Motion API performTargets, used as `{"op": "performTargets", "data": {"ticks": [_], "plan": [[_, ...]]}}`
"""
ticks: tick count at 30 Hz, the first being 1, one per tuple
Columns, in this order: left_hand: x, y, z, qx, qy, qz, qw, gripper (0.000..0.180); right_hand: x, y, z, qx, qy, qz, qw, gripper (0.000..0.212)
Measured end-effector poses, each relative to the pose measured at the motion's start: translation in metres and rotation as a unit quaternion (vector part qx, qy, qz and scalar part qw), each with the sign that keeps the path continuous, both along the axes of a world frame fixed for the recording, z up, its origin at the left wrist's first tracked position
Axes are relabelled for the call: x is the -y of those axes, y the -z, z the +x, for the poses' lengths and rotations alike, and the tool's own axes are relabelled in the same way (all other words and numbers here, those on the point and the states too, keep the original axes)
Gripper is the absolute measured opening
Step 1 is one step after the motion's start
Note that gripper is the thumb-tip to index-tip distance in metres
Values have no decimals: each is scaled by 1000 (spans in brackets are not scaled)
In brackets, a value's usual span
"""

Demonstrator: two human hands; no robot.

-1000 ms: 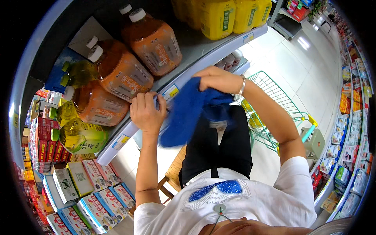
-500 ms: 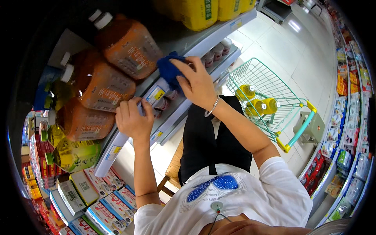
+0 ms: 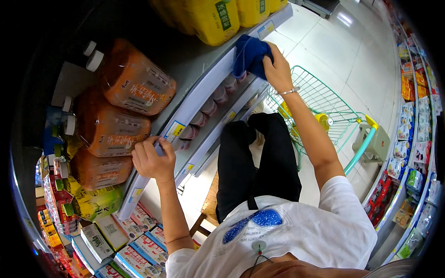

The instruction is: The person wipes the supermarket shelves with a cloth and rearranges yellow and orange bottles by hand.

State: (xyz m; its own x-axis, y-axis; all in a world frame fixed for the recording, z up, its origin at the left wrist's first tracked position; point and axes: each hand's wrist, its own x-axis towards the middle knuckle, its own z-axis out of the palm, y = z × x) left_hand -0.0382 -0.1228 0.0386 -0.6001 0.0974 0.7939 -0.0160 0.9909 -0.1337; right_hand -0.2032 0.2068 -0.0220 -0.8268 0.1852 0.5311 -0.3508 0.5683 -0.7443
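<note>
My right hand (image 3: 276,69) grips a dark blue cloth (image 3: 250,54), pressed against the front edge of the shelf (image 3: 204,78) near its far end. My left hand (image 3: 154,159) is curled over the same edge, fingers bent around the rim beside a yellow-and-white price label (image 3: 175,130). Large bottles of orange drink (image 3: 139,83) lie on the shelf just left of that hand, white caps pointing away from me. A green-capped bottle of yellow drink (image 3: 98,202) lies at the shelf's near end.
Yellow bottles (image 3: 218,21) stand at the shelf's far end. Small cans (image 3: 208,107) line the tier below. A green wire cart (image 3: 324,99) holding yellow bottles is at my right, beside a grey-green stool (image 3: 376,142). Stacked cartons (image 3: 143,250) sit at lower left, near a wooden stool (image 3: 211,199).
My right hand has slid the blue cloth along the shelf edge, away from the orange bottles toward the far end. My left hand stays hooked on the edge.
</note>
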Motion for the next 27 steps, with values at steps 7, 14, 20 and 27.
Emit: {"op": "performTargets", "data": {"ticks": [7,14,20,27], "plan": [[-4,18,9,4,39,-29,999,24,54,-5,118,153,-54,-232,959,41],[-107,93,93,340,347,737,469,71,69,-38,213,-7,-266,-100,959,40],[-127,78,77,336,304,751,480,59,1,13,213,21,-98,127,987,35],[-75,72,80,256,412,871,80,61,-128,137,214,260,169,165,936,37]]}}
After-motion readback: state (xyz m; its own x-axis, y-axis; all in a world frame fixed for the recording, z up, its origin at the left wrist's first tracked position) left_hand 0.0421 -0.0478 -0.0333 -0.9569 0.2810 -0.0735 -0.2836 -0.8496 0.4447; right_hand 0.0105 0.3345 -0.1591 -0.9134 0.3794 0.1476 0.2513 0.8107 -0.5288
